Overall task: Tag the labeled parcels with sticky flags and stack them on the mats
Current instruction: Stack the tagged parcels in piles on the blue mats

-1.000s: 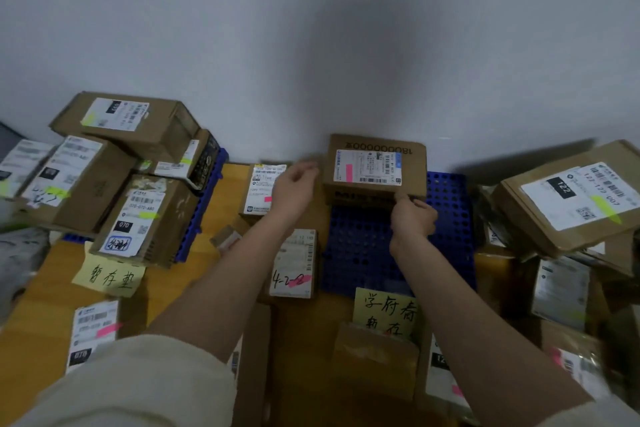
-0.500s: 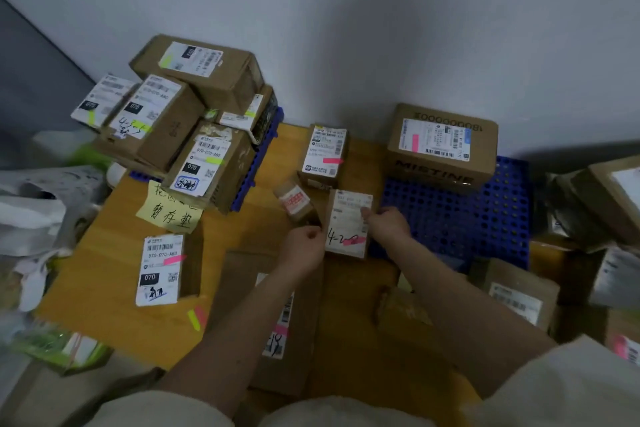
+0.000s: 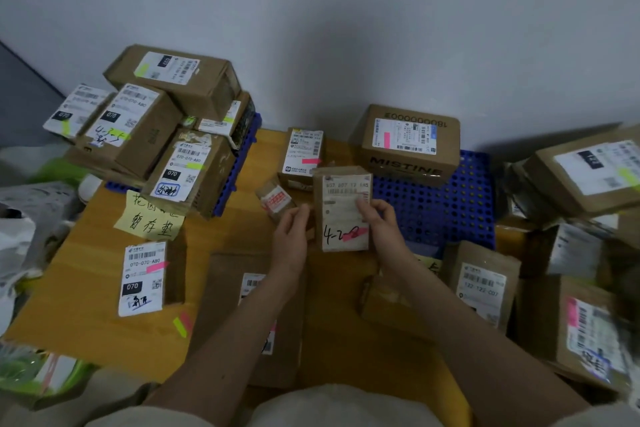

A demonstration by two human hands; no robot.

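Note:
A small cardboard parcel with a white label, "4-2-2" handwriting and a pink flag is held upright over the wooden table. My left hand grips its left edge and my right hand grips its right side. Just behind and right lies the blue perforated mat, with one brown "MISTINE" box at its far edge against the wall. Another blue mat at the left carries a stack of several labeled boxes with green flags.
A small flagged parcel and a tiny taped one sit beyond my hands. A "070" parcel and loose sticky flags lie at the left front. A yellow note lies by the left mat. More boxes crowd the right.
My hands left the MISTINE box on the blue mat, came back and took hold of the small 4-2-2 parcel, which is now lifted and held upright. The view shifted left and down.

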